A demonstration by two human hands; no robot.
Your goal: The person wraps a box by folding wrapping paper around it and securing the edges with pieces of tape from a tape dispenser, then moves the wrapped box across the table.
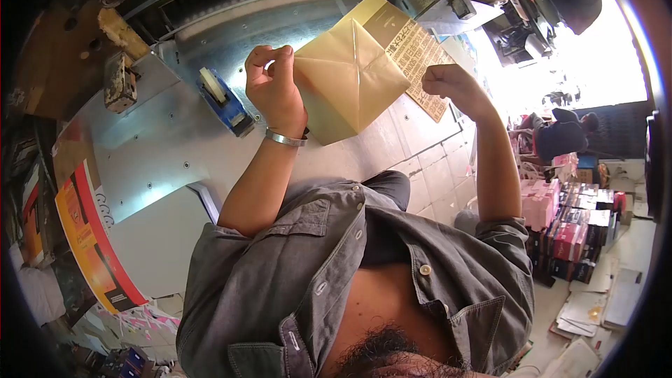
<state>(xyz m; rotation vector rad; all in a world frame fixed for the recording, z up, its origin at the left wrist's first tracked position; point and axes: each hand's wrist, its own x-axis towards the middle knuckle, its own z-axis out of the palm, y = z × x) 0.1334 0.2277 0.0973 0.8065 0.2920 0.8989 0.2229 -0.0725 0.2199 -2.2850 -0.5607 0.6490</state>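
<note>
A tan paper bag [350,80] lies on the metal table, its folded bottom facing me with creases meeting in the middle. A panel printed with dark characters [418,56] extends from beneath its upper right side. My left hand [275,87], with a metal bracelet at the wrist, is raised at the bag's left corner. Its fingers are curled toward the thumb; anything between them is too small to make out. My right hand [455,89] is closed beside the bag's right corner, over the printed panel; its fingertips are partly hidden. A blue tape dispenser [225,101] stands left of my left hand.
The metal table [161,143] has metal blocks [120,84] and a machine rail at its far side. A red-and-orange printed sheet [98,238] lies at the left. Stacked boxes [570,231] stand on the floor to the right, and another person [560,133] is beyond them.
</note>
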